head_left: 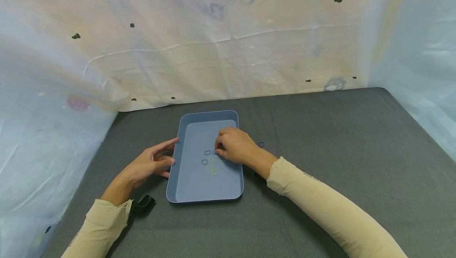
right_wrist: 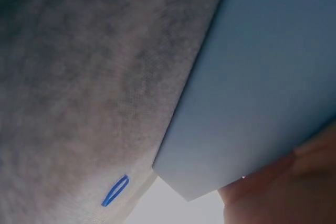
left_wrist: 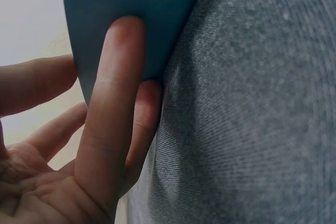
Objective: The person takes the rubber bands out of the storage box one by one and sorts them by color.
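A blue-grey tray [head_left: 189, 188] lies on the dark cloth. My left hand [head_left: 147, 165] rests against its left side, with fairly straight fingers touching the outer wall [left_wrist: 157, 30]. Over the tray's right part, my right hand [head_left: 233, 145] has curled fingers, and thumb and fingertips come together at a small blue rubber band [head_left: 214, 152]. Left of those fingertips lie two more blue bands, one upper [head_left: 208, 153] and one lower [head_left: 204, 162]. Several thin yellow bands [head_left: 214, 172] lie on the tray floor near them. The right wrist view shows only part of that hand, fingertips hidden.
Another blue rubber band [head_left: 261, 144] lies on the cloth right of the tray, beyond the right wrist. A black curved strap [head_left: 144, 204] is beside the left wrist. Pale patterned sheets [head_left: 213, 64] hang behind and at both sides of the dark cloth-covered table [head_left: 338, 151].
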Motion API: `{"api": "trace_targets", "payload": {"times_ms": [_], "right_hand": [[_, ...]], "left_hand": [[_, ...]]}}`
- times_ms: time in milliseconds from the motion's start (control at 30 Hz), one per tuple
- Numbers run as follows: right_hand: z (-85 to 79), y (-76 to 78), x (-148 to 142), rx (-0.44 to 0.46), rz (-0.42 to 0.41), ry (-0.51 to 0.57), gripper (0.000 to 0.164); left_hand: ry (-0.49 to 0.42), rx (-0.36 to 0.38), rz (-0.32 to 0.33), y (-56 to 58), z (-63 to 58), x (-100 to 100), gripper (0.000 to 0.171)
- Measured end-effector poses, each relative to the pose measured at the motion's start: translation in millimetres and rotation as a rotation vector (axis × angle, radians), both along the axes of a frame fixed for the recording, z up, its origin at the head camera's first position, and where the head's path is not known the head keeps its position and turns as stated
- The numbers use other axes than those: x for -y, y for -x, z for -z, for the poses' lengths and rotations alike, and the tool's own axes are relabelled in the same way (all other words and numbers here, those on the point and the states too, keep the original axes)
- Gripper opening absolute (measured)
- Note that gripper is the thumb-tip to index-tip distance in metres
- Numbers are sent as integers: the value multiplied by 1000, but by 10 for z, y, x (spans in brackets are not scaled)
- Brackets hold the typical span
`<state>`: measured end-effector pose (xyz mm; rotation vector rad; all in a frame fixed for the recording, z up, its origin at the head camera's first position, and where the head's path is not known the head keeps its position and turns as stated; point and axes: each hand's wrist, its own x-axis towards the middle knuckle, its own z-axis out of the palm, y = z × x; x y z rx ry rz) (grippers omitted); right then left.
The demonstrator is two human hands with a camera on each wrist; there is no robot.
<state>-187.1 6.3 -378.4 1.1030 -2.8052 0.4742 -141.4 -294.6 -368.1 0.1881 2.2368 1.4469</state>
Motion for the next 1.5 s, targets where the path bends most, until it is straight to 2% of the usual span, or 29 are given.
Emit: {"api": "trace_targets", "payload": {"times_ms": [300, 600, 1167, 1500], "right_hand": [[5, 1, -27, 12, 20, 42, 9], [-110, 14, -93, -44, 7, 89, 7], [-206, -269, -433, -108, 36, 139, 7], [-184, -397, -549, -96, 54, 169, 5]], "left_hand": [[4, -6, 1, 14, 20, 8, 71], [6, -6, -8, 15, 30, 13, 72], [18, -12, -8, 2, 3, 22, 72], [10, -34, 15, -35, -25, 19, 72]]}}
